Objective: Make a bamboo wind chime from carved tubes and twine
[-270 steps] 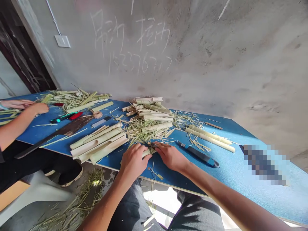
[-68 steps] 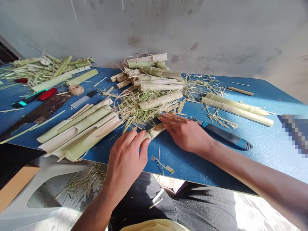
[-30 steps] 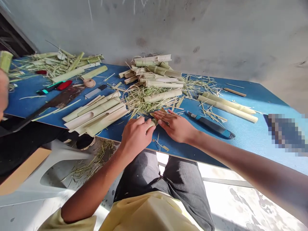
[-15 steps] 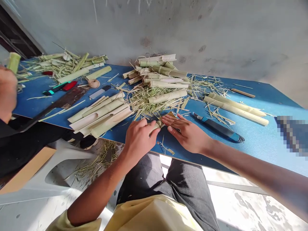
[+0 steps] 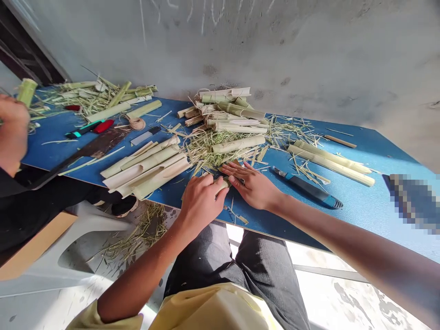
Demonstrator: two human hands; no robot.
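Observation:
My left hand (image 5: 202,197) is closed round a short bamboo piece (image 5: 224,184) at the table's front edge; only its right end shows past my thumb. Over that end lies my right hand (image 5: 256,185), fingers stretched out, with a small brown sheet (image 5: 235,163) that looks like sandpaper under them. Most of the sheet is hidden by my fingers. To the right of my right hand is a blue-and-black utility knife (image 5: 307,187). Split bamboo pieces (image 5: 160,176) lie side by side to the left of my left hand.
Behind my hands, bamboo shavings (image 5: 220,140) and stacked bamboo pieces (image 5: 237,106) cover the blue table (image 5: 357,201). A large cleaver (image 5: 103,144) lies at left. Another person's hand (image 5: 13,128) is at the far left by an upright bamboo piece (image 5: 26,91). Two bamboo strips (image 5: 333,162) lie at right.
My right hand has slid a little to the left along the bamboo with the brown sheet. My left hand keeps its grip. The whole view has shifted slightly.

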